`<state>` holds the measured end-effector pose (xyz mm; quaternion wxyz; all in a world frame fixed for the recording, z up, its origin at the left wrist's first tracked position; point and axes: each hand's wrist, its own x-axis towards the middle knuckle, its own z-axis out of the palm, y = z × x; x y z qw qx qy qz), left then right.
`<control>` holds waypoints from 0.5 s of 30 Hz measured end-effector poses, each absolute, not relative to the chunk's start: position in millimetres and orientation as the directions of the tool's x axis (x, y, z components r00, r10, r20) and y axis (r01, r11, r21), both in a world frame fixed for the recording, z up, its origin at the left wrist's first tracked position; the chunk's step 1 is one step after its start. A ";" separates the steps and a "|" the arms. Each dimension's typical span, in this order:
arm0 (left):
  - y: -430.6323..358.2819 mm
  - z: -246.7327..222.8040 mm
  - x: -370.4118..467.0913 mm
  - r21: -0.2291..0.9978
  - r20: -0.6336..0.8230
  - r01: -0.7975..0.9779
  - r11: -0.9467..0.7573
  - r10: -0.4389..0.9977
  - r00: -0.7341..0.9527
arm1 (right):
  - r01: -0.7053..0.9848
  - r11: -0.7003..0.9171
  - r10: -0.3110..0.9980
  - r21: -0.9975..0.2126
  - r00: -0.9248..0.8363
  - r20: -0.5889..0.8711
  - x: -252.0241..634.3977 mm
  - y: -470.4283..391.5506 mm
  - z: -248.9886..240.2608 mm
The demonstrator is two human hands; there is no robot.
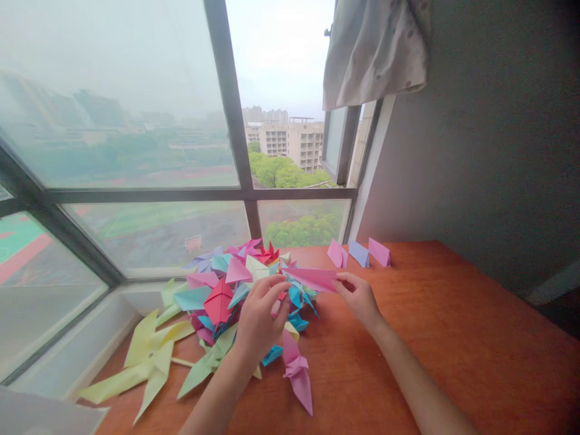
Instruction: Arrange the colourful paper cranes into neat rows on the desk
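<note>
In front of me, above the table, a folded pink paper [312,278] stretches between my two hands, narrowing to a point at its left end. My right hand [357,296] pinches its wider right end between thumb and fingers. The fingers of my left hand [266,305] are closed at the pointed left end. Under and behind my left hand spreads a heap of colourful folded paper shapes, among them a red one [218,303] and a light blue one [192,299]. A pink folded figure [298,374] lies apart, nearer to me.
Three small folded papers stand in a row at the table's back: pink [337,254], violet [359,254] and pink [379,252]. A yellow paper pinwheel [149,362] lies at left on the brown wooden table [435,326]. Framed windows border the back and left; a curtain [374,54] hangs above.
</note>
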<state>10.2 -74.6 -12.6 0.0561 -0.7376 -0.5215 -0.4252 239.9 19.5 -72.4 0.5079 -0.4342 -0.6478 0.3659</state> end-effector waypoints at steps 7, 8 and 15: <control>-78.2 9.5 -18.1 0.209 0.769 0.972 -0.103 0.632 -0.098 | 0.150 0.313 0.927 -0.938 -0.261 0.268 216.5 4.5 -81.7; -79.3 14.2 -27.0 0.220 0.766 0.976 -0.008 0.620 -0.167 | 0.152 0.317 0.926 -0.936 -0.264 0.271 216.0 3.7 -81.6; -80.4 25.7 -74.8 0.356 0.348 0.860 0.365 0.803 -0.484 | 0.173 0.348 0.931 -0.921 -0.181 0.318 222.6 9.9 -83.6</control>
